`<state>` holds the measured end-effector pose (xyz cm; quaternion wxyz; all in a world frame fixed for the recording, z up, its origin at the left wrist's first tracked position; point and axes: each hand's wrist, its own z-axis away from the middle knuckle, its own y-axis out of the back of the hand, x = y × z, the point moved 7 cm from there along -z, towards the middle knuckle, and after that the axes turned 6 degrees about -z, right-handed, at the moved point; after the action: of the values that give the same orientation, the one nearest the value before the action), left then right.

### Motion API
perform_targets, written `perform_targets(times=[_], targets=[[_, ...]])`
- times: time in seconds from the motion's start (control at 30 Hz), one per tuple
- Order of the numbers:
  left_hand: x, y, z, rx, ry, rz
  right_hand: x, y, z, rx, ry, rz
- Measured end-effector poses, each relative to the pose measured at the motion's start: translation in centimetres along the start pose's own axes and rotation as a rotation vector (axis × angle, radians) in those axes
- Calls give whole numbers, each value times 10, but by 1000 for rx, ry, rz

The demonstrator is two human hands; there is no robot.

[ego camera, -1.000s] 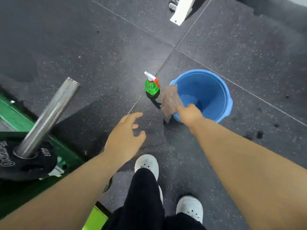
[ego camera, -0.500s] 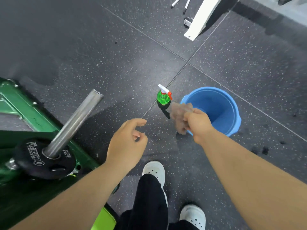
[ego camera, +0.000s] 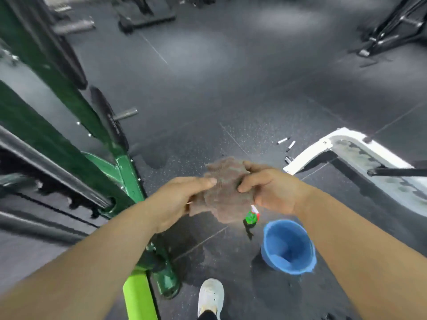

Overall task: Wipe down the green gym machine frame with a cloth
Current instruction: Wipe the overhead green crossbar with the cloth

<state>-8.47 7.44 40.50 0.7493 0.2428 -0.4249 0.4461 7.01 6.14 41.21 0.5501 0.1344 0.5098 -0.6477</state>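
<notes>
A crumpled brown cloth (ego camera: 227, 192) is held up in front of me between both hands. My left hand (ego camera: 180, 202) pinches its left side with thumb and fingers. My right hand (ego camera: 270, 190) grips its right side. The green gym machine frame (ego camera: 129, 179) rises on my left, its dark green beams slanting up and away, with black weight plates (ego camera: 108, 118) on a steel peg. The cloth is apart from the frame, to its right.
A blue bucket (ego camera: 288, 248) stands on the dark rubber floor at lower right, with a green spray bottle (ego camera: 251, 218) just left of it. A white machine base (ego camera: 335, 146) lies to the right. My white shoe (ego camera: 211, 296) is below. A lime-green bar (ego camera: 138, 296) lies at bottom.
The view has lifted from the floor toward the room. My right hand raised the cloth away from the bucket, and my left hand, empty before, now holds the cloth too.
</notes>
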Motion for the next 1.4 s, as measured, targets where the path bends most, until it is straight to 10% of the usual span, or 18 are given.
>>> perform_targets(times=[0.4, 0.83, 1.23, 1.4], targets=[[94, 201, 335, 404, -460, 205, -47, -385, 26, -223, 103, 651], [4, 522, 653, 1244, -570, 3, 129, -793, -47, -452, -23, 292], [20, 686, 650, 1103, -660, 259, 94, -919, -158, -296, 288, 219], [92, 761, 646, 1088, -771, 284, 55, -985, -215, -440, 143, -18]])
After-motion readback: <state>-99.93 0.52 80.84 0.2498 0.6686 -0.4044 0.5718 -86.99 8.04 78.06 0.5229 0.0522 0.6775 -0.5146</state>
